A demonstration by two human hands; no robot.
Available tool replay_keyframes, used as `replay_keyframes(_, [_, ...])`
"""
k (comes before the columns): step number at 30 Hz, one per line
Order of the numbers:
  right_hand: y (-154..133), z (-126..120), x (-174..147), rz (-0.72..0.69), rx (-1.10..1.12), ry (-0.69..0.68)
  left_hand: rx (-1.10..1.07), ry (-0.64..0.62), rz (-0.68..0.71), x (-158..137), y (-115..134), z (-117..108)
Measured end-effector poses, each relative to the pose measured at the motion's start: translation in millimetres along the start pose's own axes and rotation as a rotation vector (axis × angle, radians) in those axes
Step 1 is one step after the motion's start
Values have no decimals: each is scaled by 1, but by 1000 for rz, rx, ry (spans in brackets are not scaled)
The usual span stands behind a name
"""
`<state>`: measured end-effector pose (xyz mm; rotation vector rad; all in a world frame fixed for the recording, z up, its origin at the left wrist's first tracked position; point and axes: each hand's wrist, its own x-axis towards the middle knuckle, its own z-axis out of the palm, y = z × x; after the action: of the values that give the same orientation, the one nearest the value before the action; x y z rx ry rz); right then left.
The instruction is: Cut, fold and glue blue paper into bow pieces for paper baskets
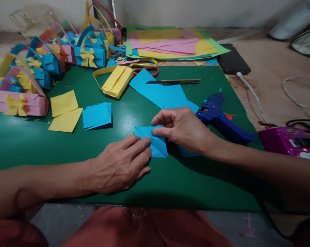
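Observation:
A small blue paper square [158, 141] with diagonal crease lines lies on the green mat in front of me. My left hand [126, 161] rests flat on the mat, its fingertips pressing the square's left side. With thumb and index finger, my right hand [175, 127] pinches the square's upper right part. Under my right wrist, another piece of blue paper [189, 151] shows in part. Close behind that hand lie larger blue paper pieces [167, 94] and a blue glue gun [219, 118].
Yellow squares [66, 113], blue squares [97, 116] and a yellow paper basket [117, 81] lie to the left. Finished paper baskets [22, 103] crowd the far left. A cutter [174, 82], scissors [146, 70], coloured sheets [170, 43], a phone [234, 60] and a purple device [285, 140] lie around.

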<state>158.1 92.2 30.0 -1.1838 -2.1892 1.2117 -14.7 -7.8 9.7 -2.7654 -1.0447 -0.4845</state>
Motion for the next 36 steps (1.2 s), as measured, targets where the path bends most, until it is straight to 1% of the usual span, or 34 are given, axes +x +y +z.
replay_keyframes(8, [0,-1,-1,-73,-117,5,15,-34,7,1,0,-2])
replay_keyframes(11, [-2,-1,-4,-109,-228,1,12,-72,-1,1,0,-2])
replay_keyframes(15, [-3,0,-9,-156,-434,-10,14,-93,-2,1,0,-2])
replay_keyframes(18, [-2,-1,-13,-259,-592,6,12,-88,-7,1,0,-2])
replay_keyframes(22, [3,-3,-23,-474,-792,54,3,-84,-14,0,0,-1])
replay_keyframes(25, [8,-2,-35,-626,-862,-6,-4,-106,-27,0,0,-1])
replay_keyframes(27, [11,0,-42,-698,-889,-50,-12,-110,-31,1,1,-1])
replay_keyframes(31, [14,2,-48,-758,-917,-33,-29,-76,-36,0,1,-2])
replay_keyframes(36, [14,4,-50,-782,-928,4,-15,-55,-82,-1,-1,1])
